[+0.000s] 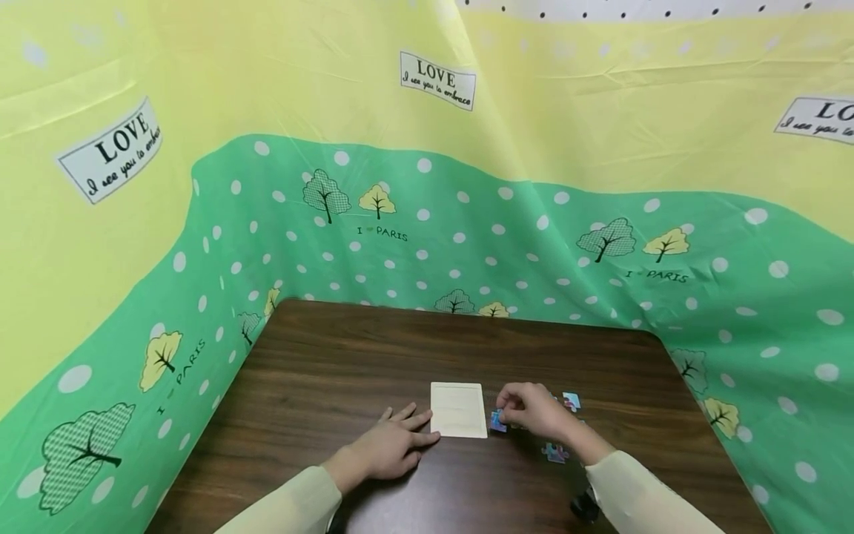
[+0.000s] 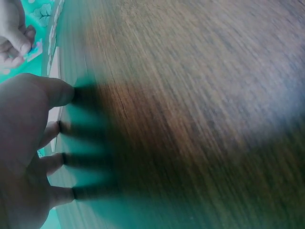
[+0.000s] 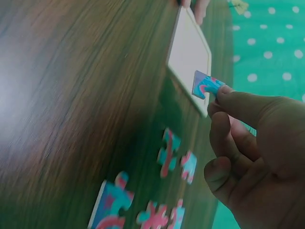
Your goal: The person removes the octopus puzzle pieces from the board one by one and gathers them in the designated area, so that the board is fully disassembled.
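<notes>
Between thumb and fingertips, my right hand (image 1: 532, 411) pinches a blue-and-pink jigsaw puzzle piece (image 3: 206, 86). It holds the piece up beside the right edge of a pale square puzzle tray (image 1: 458, 409). In the right wrist view the tray (image 3: 188, 50) has a raised rim and a bare inside. My left hand (image 1: 394, 446) lies spread on the table, its fingertips at the tray's left edge. The left wrist view shows this hand (image 2: 28, 129) with fingertips down on the wood.
Several loose puzzle pieces (image 3: 153, 217) lie on the brown wooden table (image 1: 320, 371) right of the tray, partly under my right forearm. A dark object (image 1: 585, 506) sits by the right sleeve. A green-and-yellow printed curtain (image 1: 400, 252) surrounds the table's back and sides.
</notes>
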The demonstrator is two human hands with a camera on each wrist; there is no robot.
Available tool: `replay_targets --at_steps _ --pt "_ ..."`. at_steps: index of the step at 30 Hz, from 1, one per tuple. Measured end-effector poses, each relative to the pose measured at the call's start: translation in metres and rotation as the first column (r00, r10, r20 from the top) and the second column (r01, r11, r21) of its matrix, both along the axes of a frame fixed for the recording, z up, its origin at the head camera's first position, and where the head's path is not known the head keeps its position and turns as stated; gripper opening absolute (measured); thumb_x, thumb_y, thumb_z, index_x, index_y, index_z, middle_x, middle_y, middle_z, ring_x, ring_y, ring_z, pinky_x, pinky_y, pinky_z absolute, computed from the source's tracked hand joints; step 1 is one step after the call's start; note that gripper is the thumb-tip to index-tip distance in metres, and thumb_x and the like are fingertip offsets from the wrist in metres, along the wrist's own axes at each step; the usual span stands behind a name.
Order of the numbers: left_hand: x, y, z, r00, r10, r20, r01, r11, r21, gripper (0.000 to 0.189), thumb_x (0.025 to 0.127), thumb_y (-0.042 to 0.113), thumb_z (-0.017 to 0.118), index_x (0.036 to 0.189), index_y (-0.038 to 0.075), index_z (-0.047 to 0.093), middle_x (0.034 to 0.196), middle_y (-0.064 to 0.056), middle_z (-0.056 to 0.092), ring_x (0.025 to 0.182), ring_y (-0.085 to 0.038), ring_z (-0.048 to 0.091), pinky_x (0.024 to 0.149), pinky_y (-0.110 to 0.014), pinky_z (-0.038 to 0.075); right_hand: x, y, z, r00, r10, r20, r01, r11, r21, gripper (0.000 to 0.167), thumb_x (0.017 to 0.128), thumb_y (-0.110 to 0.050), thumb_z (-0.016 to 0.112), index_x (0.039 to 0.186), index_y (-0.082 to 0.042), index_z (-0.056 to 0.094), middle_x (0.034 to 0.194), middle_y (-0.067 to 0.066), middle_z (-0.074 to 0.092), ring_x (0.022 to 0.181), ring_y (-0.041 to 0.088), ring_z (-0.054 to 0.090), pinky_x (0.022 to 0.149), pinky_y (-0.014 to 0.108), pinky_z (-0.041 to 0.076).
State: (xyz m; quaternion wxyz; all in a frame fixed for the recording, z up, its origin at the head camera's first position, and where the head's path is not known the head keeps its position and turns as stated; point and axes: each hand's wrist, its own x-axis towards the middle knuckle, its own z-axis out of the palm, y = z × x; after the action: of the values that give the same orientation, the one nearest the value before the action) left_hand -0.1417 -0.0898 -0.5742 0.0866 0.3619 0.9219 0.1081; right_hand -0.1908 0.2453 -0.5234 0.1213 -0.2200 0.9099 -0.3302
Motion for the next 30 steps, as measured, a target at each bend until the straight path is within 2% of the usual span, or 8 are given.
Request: replay_targets --at_steps 8,16,22,30 --pt "0.002 -0.001 -0.001 1.000 0.005 -0.003 -0.005 1.000 0.011 0.050 0.101 0.034 0.060 0.150 0.041 0.051 0.165 0.000 0.037 0.152 -0.040 0.034 0.110 -0.072 0.036 0.009 0.026 -0.010 1.000 0.020 0.022 -0.020 1.000 -0.002 0.006 0.092 -0.011 0.076 0.093 -0.012 0.070 0.075 -0.008 0.065 0.065 0.003 0.057 0.056 0.023 0.049" --pt "0.002 -0.001 0.000 1.000 0.004 -0.006 -0.003 1.000 0.013 0.051 0.101 0.033 0.060 0.150 0.040 0.051 0.165 0.000 0.037 0.151 -0.040 0.034 0.110 -0.073 0.036 0.016 0.035 -0.021 0.998 0.036 0.054 -0.035 0.999 -0.007 0.006 0.090 -0.007 0.075 0.094 -0.011 0.073 0.078 -0.008 0.068 0.066 0.001 0.059 0.058 0.023 0.051" --pt "0.002 -0.001 -0.001 1.000 0.010 0.002 -0.010 1.000 0.015 0.051 0.101 0.033 0.059 0.151 0.041 0.050 0.166 0.000 0.036 0.152 -0.040 0.033 0.111 -0.073 0.034 0.019 0.038 -0.025 0.998 0.055 0.018 -0.056 0.998 0.025 0.007 0.087 -0.008 0.077 0.092 -0.012 0.074 0.080 -0.010 0.069 0.067 -0.002 0.057 0.059 0.022 0.050" --pt "0.003 0.001 0.003 1.000 0.012 0.007 -0.012 1.000 0.022 0.051 0.101 0.033 0.060 0.150 0.040 0.051 0.166 0.000 0.036 0.152 -0.040 0.033 0.112 -0.073 0.034 0.022 0.037 -0.026 0.997 0.064 -0.039 -0.062 0.996 0.058 0.011 0.084 -0.005 0.077 0.091 -0.012 0.074 0.074 -0.011 0.067 0.065 -0.004 0.054 0.059 0.021 0.047"
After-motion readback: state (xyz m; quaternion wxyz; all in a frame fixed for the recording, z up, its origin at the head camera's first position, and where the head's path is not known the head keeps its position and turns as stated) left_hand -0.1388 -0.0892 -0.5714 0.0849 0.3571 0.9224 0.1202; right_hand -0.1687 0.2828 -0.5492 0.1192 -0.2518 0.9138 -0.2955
